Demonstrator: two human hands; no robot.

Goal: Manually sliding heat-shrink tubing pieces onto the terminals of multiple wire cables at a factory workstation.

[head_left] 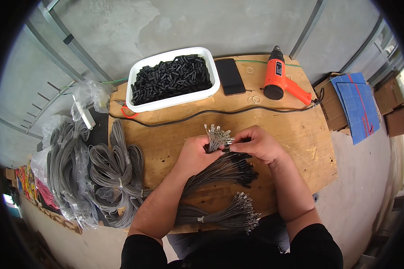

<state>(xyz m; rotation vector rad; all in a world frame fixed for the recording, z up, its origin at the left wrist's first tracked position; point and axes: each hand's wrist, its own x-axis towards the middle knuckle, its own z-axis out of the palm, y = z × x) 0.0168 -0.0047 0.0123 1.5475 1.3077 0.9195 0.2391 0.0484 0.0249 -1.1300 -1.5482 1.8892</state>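
Observation:
My left hand (195, 154) is wrapped round a bundle of thin grey wires, whose metal terminals (218, 136) fan out above the fist. Beside it, the thumb and fingers of my right hand (257, 144) are pinched together at the bundle's right edge. A small black sleeve (226, 150) shows at these fingertips, partly hidden. Below the hands spread grey wires with black-sleeved ends (243, 169). Nearer to me lies another tied wire bundle (220, 214) with bare metal terminals.
A white tub (175, 104) full of short black sleeves stands at the back. Right of it are a black phone (230, 77) and an orange heat gun (276, 77), whose black cord crosses the wooden table (296, 148). Coiled grey wires (116, 168) lie left, near red-handled pliers (129, 112).

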